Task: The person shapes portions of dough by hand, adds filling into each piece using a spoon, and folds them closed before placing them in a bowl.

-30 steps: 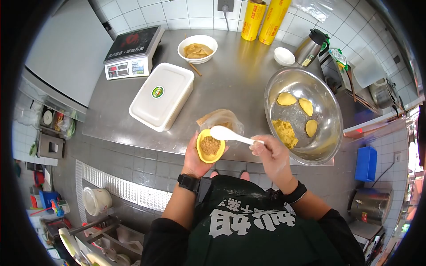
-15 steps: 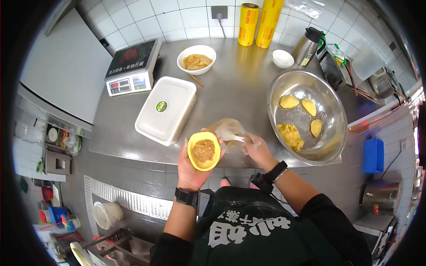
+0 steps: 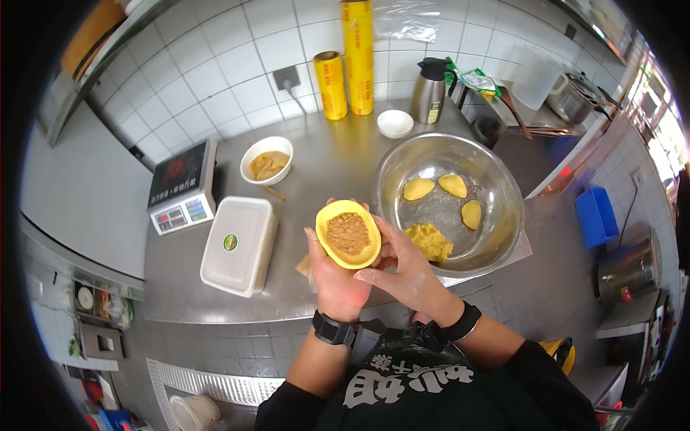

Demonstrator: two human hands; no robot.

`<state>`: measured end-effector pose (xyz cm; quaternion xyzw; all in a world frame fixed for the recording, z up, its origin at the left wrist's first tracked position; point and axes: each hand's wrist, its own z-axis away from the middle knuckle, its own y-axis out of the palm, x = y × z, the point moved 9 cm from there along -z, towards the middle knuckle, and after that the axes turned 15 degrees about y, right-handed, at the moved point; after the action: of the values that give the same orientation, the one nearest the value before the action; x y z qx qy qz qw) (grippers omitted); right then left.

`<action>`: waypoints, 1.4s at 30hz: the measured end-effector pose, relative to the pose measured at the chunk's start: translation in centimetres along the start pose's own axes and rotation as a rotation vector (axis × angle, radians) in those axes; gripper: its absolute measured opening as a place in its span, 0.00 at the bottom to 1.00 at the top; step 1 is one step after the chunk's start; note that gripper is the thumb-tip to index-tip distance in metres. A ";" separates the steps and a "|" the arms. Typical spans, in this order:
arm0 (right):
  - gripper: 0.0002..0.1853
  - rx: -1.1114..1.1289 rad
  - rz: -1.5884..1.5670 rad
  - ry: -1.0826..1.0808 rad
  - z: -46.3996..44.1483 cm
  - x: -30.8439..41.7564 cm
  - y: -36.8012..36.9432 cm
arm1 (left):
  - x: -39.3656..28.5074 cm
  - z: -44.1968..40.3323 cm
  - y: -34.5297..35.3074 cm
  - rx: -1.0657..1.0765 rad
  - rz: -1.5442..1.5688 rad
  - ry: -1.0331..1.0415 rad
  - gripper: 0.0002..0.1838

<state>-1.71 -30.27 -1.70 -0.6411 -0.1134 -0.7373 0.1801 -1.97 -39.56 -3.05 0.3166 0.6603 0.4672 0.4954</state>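
Note:
A yellow dough cup (image 3: pixel 328 216) with brown crumbly filling (image 3: pixel 348 233) in its hollow faces up. My left hand (image 3: pixel 336 287) cradles it from below and the left, fingers curled round it. At its right and lower rim, my right hand (image 3: pixel 415 279) closes on the dough with thumb and fingers, partly hidden behind it. To the right, a large steel bowl (image 3: pixel 503 241) holds three folded yellow dough pieces (image 3: pixel 453 186) and a rough yellow dough lump (image 3: pixel 429 242). Mostly hidden behind my left hand, a bit of brown filling in a clear bag (image 3: pixel 305 267) lies on the steel table.
Left of my hands stands a lidded white plastic box (image 3: pixel 237 248), with a digital scale (image 3: pixel 180 188) behind it. A white bowl (image 3: pixel 286 152) holds brownish slices. Toward the wall are yellow film rolls (image 3: pixel 330 86), a small white bowl (image 3: pixel 395 124) and a steel thermos jug (image 3: pixel 430 90).
My right hand has let go of the white spoon and come over to the dough cup. The camera view has turned, shifting the table items left and the bowl nearer my hands.

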 end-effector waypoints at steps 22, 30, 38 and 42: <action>0.32 0.129 -0.351 -0.165 4.5 6.0 -22.7 | 14.5 0.5 13.5 0.507 -0.748 0.191 0.48; 0.28 0.070 -0.320 -0.220 5.1 6.1 -24.2 | 14.4 0.2 14.0 0.552 -0.669 0.238 0.45; 0.22 -0.073 -0.284 -0.289 4.8 6.6 -22.7 | 12.9 -0.4 13.2 0.573 -0.650 0.297 0.42; 0.19 -0.084 -0.372 -0.286 4.3 6.4 -21.4 | 12.2 -0.4 13.3 0.543 -0.584 0.263 0.41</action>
<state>-7.33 -9.89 6.60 -0.7141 -0.2233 -0.6634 -0.0038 -6.72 -24.13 4.98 0.1729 0.8791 0.1528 0.4170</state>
